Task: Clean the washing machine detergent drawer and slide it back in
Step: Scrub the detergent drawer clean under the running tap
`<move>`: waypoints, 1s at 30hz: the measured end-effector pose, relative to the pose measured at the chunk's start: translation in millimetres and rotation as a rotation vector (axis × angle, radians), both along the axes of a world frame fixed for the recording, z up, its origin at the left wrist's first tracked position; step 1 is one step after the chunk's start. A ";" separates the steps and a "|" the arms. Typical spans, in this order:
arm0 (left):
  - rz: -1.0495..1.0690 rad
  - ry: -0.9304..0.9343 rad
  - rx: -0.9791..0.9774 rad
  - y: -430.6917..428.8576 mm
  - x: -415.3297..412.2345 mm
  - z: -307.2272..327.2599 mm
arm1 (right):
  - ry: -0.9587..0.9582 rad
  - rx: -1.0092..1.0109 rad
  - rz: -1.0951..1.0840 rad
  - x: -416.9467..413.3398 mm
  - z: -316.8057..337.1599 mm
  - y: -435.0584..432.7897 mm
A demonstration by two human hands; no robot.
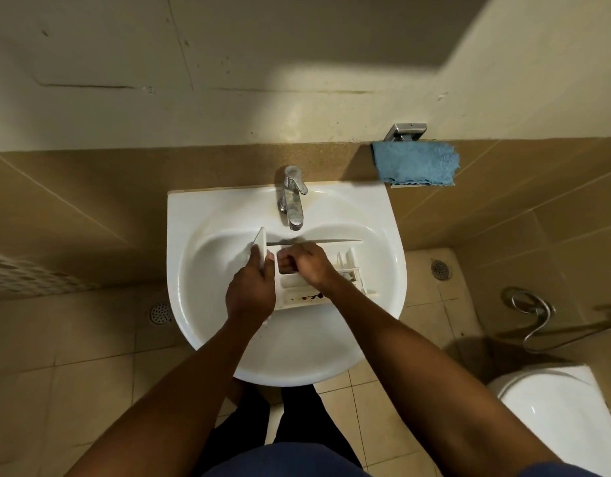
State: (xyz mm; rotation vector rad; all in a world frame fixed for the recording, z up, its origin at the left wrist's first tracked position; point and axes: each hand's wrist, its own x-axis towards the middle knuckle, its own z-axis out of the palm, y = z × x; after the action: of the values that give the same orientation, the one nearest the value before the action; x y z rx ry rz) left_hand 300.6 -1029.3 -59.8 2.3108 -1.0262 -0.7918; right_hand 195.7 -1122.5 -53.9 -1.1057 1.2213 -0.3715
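Note:
The white detergent drawer (335, 277) lies across the basin of the white sink (207, 270), below the tap. Its front panel points left and dark red stains mark its near edge. My left hand (250, 290) grips the front panel end, thumb on the inner side. My right hand (304, 261) is inside a left compartment with its fingers curled into a fist; whether it holds anything there is hidden.
A chrome tap (292, 196) stands at the sink's back, with no water visibly running. A blue cloth (415, 163) hangs from a metal holder on the wall at right. A toilet (555, 407) and spray hose (534, 311) are at right. Floor drains sit on both sides.

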 end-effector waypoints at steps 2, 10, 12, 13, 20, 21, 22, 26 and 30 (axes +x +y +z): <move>0.001 -0.001 -0.002 -0.3 -0.7 1.7 | 0.073 -0.148 0.252 -16.7 8.7 -1.6; 0.005 0.013 0.023 1.9 0.1 6.7 | 0.834 -0.679 0.843 -81.4 25.8 -21.9; 0.004 0.012 0.022 1.5 -0.5 7.2 | 0.952 -0.726 0.881 -71.3 20.7 -24.4; 0.002 0.012 0.019 1.3 -0.6 7.1 | 0.957 -0.751 0.874 -61.3 16.8 -22.6; 0.005 0.010 0.019 0.9 -0.4 8.3 | 0.666 -0.817 0.776 -45.5 -2.1 8.3; 0.005 0.015 0.016 0.9 -0.8 8.2 | 0.706 -0.807 0.793 -58.7 -3.0 3.1; 0.005 0.018 0.016 0.9 -0.9 7.7 | 0.759 -0.806 0.814 -71.5 -4.2 -4.1; -0.004 0.014 0.029 -0.6 -1.1 6.4 | 0.924 -0.871 0.816 -93.4 -1.9 -28.4; -0.010 0.003 0.036 -1.3 0.2 7.7 | 0.789 -0.874 0.766 -49.9 -2.5 -13.7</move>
State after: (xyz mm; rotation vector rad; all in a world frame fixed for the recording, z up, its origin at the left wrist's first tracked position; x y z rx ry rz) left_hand 300.8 -1030.6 -52.1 2.3358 -1.0313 -0.8233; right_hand 145.9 -1136.2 -56.5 -2.5279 1.1781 0.1958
